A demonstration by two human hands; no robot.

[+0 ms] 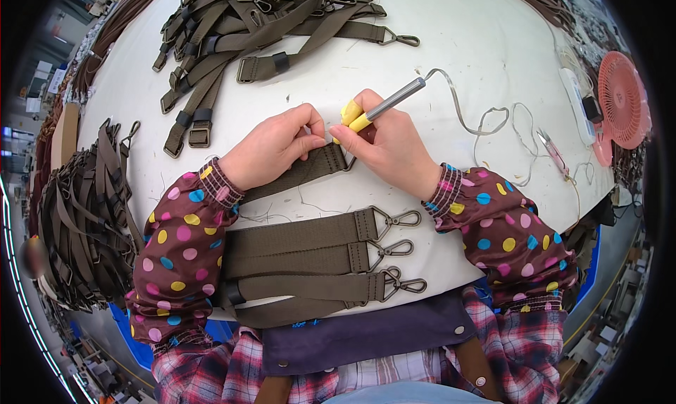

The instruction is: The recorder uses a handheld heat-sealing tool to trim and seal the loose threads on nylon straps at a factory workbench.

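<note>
My right hand [393,145] grips a corded pen-shaped tool [397,98] with a metal barrel and a yellow grip. Its tip meets the stitched end of a dark olive webbing strap [317,163]. Yellow wrapping [351,111] covers one right fingertip. My left hand [274,148] is at the same strap end, thumb and forefinger pinched at its upper edge; a thread between them is too small to make out. A metal loop [349,162] at this end is partly hidden by my right hand. Nearer my body lie several straps [301,240] with metal snap hooks [400,219].
A heap of webbing straps [253,29] with buckles lies at the far side. Another bundle [87,219] hangs at the left edge. To the right are thread snips [553,153], a white power strip [576,107], a pink fan [624,100] and the tool's looping cord [465,120].
</note>
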